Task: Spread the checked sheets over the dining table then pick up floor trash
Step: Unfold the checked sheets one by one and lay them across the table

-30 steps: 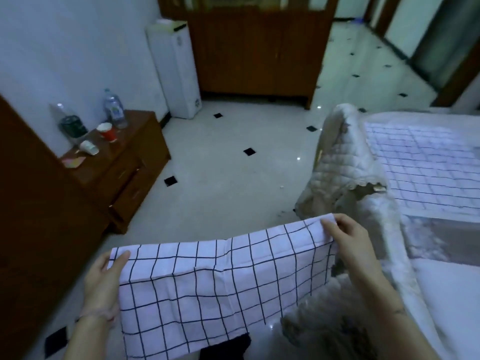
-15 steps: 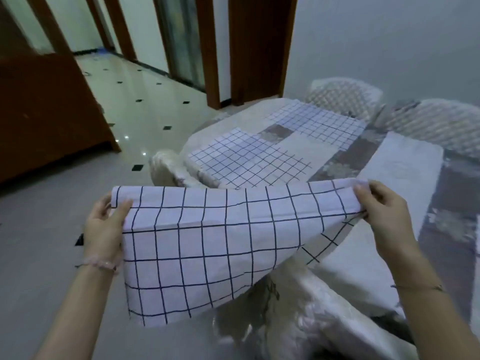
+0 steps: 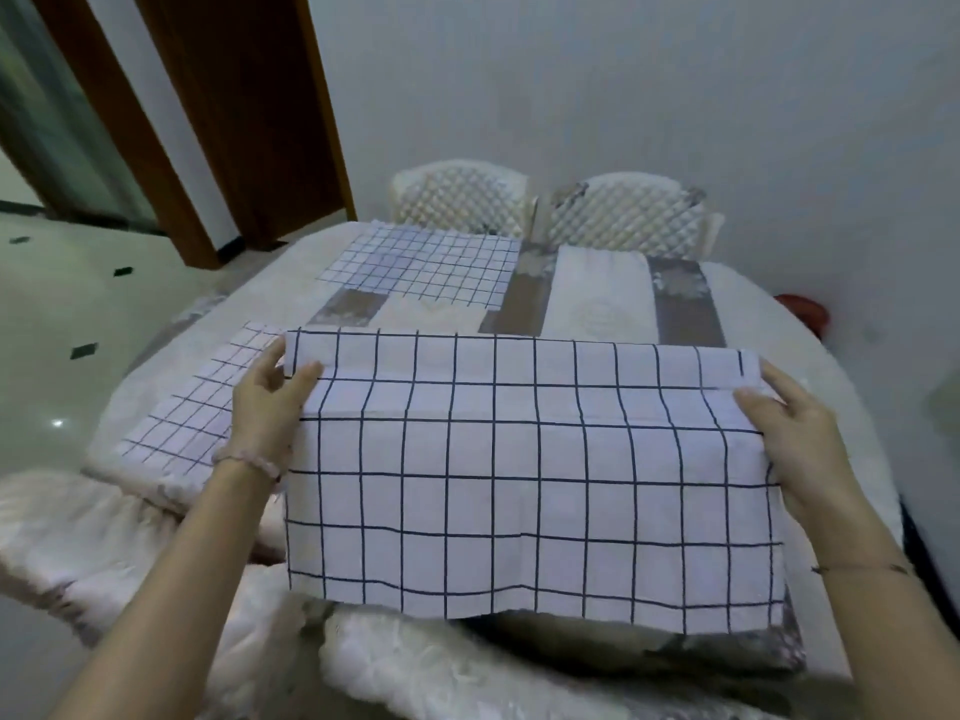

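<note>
A white checked sheet (image 3: 524, 480) with dark grid lines hangs stretched between both hands over the near part of the dining table (image 3: 810, 324). My left hand (image 3: 272, 402) pinches its upper left corner. My right hand (image 3: 795, 433) grips its upper right edge. The sheet's lower edge droops over the table's near rim. Two other checked sheets lie flat on the table: one at the far middle (image 3: 431, 267), one at the left (image 3: 192, 407), partly behind my left hand.
Two quilted white chairs (image 3: 460, 197) (image 3: 628, 213) stand against the wall behind the table. A fluffy covered chair (image 3: 467, 672) is right below me. A red object (image 3: 802, 309) shows past the table's right edge. Brown door frames (image 3: 244, 116) and tiled floor (image 3: 62, 304) lie at the left.
My view has swung from the floor and cabinet round to the table. Both hands have carried the stretched sheet over the near part of the table, facing it squarely.
</note>
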Tool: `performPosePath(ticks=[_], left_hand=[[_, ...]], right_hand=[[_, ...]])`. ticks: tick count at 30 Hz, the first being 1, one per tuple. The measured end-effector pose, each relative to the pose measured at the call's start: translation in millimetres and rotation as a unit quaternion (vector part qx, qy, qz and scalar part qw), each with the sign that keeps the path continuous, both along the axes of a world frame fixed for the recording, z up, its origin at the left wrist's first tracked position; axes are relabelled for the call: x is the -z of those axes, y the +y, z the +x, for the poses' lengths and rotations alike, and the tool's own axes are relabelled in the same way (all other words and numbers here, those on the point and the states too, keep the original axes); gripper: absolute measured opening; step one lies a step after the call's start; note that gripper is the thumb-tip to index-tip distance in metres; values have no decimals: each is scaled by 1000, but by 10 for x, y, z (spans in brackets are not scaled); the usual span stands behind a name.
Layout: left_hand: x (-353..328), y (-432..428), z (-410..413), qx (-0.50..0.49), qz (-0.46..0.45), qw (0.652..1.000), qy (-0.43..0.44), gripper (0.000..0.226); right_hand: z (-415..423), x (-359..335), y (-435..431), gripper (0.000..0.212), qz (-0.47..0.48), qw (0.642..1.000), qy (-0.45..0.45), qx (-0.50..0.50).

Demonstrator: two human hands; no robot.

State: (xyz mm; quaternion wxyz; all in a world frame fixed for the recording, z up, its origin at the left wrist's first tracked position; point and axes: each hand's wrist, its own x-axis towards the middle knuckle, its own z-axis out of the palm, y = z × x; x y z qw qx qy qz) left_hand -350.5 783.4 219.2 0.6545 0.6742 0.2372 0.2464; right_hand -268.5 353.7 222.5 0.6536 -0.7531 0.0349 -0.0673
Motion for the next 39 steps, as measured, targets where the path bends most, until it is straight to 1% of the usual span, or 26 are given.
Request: performPosePath(ticks=[3, 8, 12, 15, 19, 24, 26, 28, 30, 33, 36, 39], left_hand=[[325, -125, 442, 35, -1, 997, 70, 62], [816, -298, 910, 98, -5, 979, 178, 64], [1156, -359, 1105, 130, -11, 959, 251, 63], [1333, -357, 1190, 139, -2, 945, 294, 60], [1488, -346, 1324, 132, 13, 942, 309, 56], [1527, -252, 1392, 141, -11, 943, 301, 55], [1523, -191, 1318, 172, 8, 937, 303, 56], [1521, -135, 1195, 196, 37, 927, 317, 58], [1524, -84, 1060, 202, 59, 919, 333, 57], [1533, -57, 929, 198, 91, 913, 344, 49], [1551, -109, 895, 174, 115, 919, 333, 44], [1536, -240, 955, 159, 115, 928, 316, 44]], right_hand=[[207, 288, -156, 47, -30, 997, 58, 31], [383, 787, -289, 51, -73, 987, 140, 38], [423, 1193, -333, 43, -123, 972, 191, 60], [430, 1405, -327, 35, -125, 961, 232, 84], [507, 1593, -267, 31, -138, 952, 251, 110], [552, 1633, -222, 28, -158, 946, 251, 131], [494, 1599, -240, 31, -162, 943, 260, 129], [396, 1611, -315, 34, -184, 932, 281, 135], [280, 1625, -378, 35, -202, 923, 302, 130], [165, 1640, -424, 34, -211, 921, 309, 112], [154, 1633, -432, 34, -218, 922, 299, 114], [198, 1638, -443, 33, -231, 918, 288, 144]])
